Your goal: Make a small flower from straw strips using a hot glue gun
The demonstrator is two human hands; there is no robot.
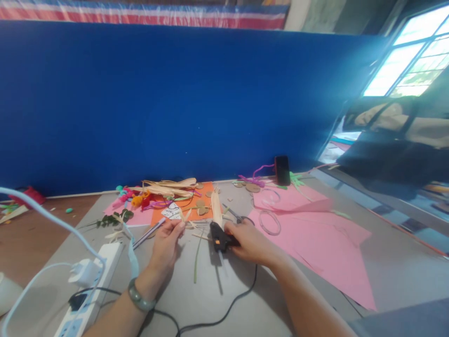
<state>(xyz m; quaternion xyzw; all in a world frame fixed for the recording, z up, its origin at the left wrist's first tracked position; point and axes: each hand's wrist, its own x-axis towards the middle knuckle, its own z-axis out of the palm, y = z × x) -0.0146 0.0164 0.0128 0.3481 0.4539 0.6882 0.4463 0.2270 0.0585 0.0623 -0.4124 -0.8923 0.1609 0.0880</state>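
Note:
My right hand [250, 241] is wrapped round the handle of a black glue gun [218, 238], with a clear glue stick out of its back end. The nozzle is hidden near a pale dried husk [216, 208]. To the left of it, my left hand [165, 245] is closed in a pinch. Pale thin strips [187, 216] lie right at its fingertips; whether they are held is too small to tell. Scissors [235, 214] rest just beyond my right hand. A thin green stem [197, 262] lies between the hands.
Pink paper [315, 243] spreads at the right, near a phone [282, 171] against the blue panel [196, 103]. More husks [164, 189] and coloured pieces cover orange paper [157, 216]. A power strip [105, 267] and black cable [228, 311] sit nearer. A person's arm [396, 119] shows at right.

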